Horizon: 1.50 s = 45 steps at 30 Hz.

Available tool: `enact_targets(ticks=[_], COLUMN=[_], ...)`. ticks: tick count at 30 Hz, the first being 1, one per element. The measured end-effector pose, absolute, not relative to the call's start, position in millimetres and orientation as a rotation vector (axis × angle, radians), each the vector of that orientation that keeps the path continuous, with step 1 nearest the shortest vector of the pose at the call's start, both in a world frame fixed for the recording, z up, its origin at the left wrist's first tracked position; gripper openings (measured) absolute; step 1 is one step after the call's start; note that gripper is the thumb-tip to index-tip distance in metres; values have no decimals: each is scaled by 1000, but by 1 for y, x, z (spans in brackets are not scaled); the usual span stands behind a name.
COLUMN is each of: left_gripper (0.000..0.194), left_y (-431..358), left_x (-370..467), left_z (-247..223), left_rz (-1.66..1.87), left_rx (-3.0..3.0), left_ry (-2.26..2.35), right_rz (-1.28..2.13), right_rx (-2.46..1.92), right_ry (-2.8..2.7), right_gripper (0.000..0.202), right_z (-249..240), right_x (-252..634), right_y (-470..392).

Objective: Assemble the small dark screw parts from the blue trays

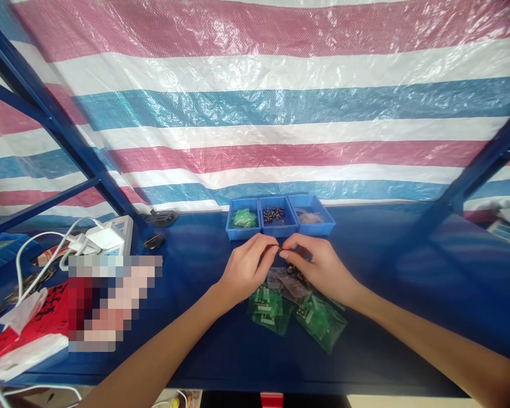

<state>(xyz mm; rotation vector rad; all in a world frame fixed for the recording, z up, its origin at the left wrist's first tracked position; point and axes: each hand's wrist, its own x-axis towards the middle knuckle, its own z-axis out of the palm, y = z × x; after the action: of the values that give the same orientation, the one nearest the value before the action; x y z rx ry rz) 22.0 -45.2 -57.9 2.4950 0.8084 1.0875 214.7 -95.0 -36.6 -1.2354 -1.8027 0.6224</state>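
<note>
In the middle of the head view, my left hand [247, 265] and my right hand [321, 265] meet fingertip to fingertip. Both are closed in a pinch on one small dark part [279, 249], mostly covered by the fingers and too small to name. Under my right hand, a few black-and-metal parts [289, 269] show in part. Just below the hands lie green plastic packets [272, 309] with pale strips, another green packet [323, 323] and a clear bag [295, 285]. Beyond my fingers, a blue bin [278, 231] holds many small black-and-brass parts.
Beside that bin stand a blue bin [243, 234] of green packets and a blue bin [317, 229] with clear material. On the left are a black mouse-like object [153, 242], a power strip [127, 241] with white cables and a red bag [38, 323]. Blue frame posts flank the table [187, 351].
</note>
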Motion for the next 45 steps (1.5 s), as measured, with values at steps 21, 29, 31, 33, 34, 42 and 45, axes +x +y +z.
enact_targets(ticks=[21,29,31,33,34,42,45], left_gripper=[19,14,14,13,13,6,7], left_y=[-46,-47,-48,-48,-48,-48,-48], left_x=[23,22,22,23,23,22,22], left_z=[-63,-58,-57,-56,-55,-58,-61], left_rz=[1096,1085,1104,1121,1128,1144,1090], left_rx=[2599,2561,2532,2522,2526,2542,2560], left_ry=[819,787,774,767,765,788,820], right_rz=[911,852,851,873,891,967,973], right_rx=[-1155,-1218,-1234,-1236,-1230,-1205,-1179], right_ry=[-1689,-1732,-1730,-1730,-1731,-1695,-1662], right_gripper=[24,25,26,27,27,26,21], right_z=[-45,-51,-50,-48,-47,-48,-49], right_x=[210,208,207,206,206,208,211], right_y=[-99,-99,-99,-100,-100,-97,-95])
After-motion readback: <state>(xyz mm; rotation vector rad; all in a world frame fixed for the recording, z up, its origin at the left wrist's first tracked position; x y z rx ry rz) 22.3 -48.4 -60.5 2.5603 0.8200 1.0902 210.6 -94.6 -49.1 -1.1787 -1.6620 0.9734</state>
